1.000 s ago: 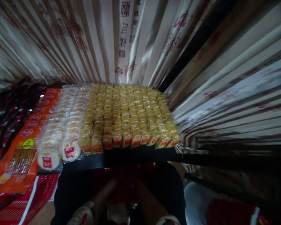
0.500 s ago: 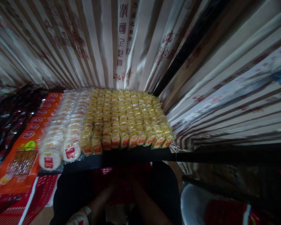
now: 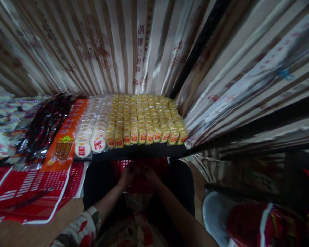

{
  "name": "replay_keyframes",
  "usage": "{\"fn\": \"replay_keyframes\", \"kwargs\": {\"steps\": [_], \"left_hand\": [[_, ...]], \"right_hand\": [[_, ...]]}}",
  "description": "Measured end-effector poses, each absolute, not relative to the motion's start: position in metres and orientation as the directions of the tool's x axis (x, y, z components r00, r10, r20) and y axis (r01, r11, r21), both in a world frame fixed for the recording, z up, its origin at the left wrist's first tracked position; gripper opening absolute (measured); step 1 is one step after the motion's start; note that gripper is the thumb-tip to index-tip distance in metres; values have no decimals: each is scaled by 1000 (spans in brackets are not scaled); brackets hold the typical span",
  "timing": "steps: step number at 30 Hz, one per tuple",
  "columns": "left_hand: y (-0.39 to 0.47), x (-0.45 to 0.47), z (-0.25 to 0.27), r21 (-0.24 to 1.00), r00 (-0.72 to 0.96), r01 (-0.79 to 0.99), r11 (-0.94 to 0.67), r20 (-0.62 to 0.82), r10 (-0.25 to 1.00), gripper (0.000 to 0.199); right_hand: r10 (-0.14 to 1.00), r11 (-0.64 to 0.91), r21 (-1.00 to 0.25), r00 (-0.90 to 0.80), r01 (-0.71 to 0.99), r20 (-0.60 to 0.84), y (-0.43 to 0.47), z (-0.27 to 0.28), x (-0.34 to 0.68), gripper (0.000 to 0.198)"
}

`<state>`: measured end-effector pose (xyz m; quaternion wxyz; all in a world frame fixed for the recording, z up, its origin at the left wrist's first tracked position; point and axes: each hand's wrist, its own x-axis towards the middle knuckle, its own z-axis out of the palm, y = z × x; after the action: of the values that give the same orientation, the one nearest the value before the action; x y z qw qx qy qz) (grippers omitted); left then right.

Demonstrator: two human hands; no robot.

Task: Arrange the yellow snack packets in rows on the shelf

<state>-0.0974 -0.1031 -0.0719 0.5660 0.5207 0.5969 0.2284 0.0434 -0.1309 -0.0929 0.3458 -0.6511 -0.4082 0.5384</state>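
My left hand (image 3: 128,174) and my right hand (image 3: 149,173) are close together between my knees, below the front edge of a dark shelf (image 3: 139,151). Both are in deep shadow, and their fingers are too dark to make out, as is anything in them. Behind and under them is a red basket (image 3: 144,187) with slotted walls. Above, on the shelf, stand tight rows of yellow-wrapped snack packs (image 3: 144,120). To their left are two rows of round white rice crackers (image 3: 99,142) in clear wrap, then an orange snack bag (image 3: 63,144).
Dark glossy packets (image 3: 46,127) and white-and-blue packets (image 3: 0,144) lie farther left. A red basket with a white handle (image 3: 36,192) stands below them. At lower right are a pale basin (image 3: 212,212) and red packages (image 3: 247,223). A striped curtain (image 3: 123,44) and black post (image 3: 195,51) bound the back.
The view has shifted left and tilted down, so more of the left packets, the red basket and my forearms shows. My hands stay together between my knees.
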Motion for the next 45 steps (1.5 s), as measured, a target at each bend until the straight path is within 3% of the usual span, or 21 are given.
{"fn": "replay_keyframes", "kwargs": {"steps": [5,9,12,14,17,21,25,29,35,45], "left_hand": [[-105,-103,-48,893,136,208,400,-431,892,19],[-111,-112,-34,891,118,171,420,-442,889,20],[-113,-117,-21,914,213,262,311,-369,905,20],[-112,-115,-9,923,299,306,233,-326,897,18],[-110,-106,14,926,384,342,160,-293,875,14],[-106,-91,40,913,448,403,67,-261,855,18],[-99,-75,54,894,489,445,-61,-185,852,24],[-90,-51,63,902,496,414,-125,-108,861,35],[-82,-10,74,897,519,376,-233,4,855,48],[-56,24,72,740,496,509,-440,166,852,42]], "right_hand": [[911,-412,-893,52,181,-409,-139,-58,44,46],[952,-292,-845,55,449,-300,-149,-28,52,45],[976,-154,-710,-5,687,-218,-161,-4,59,37],[990,-64,-640,-29,766,-134,-169,8,63,43],[995,79,-653,-98,753,8,-176,17,67,53],[981,194,-663,-150,723,124,-181,20,73,41],[977,186,-643,-69,743,203,-182,19,81,38],[952,98,-646,119,757,283,-178,19,93,38],[840,-29,-660,377,750,392,-162,29,104,36],[761,-45,-751,509,659,402,-119,21,113,38]]}}
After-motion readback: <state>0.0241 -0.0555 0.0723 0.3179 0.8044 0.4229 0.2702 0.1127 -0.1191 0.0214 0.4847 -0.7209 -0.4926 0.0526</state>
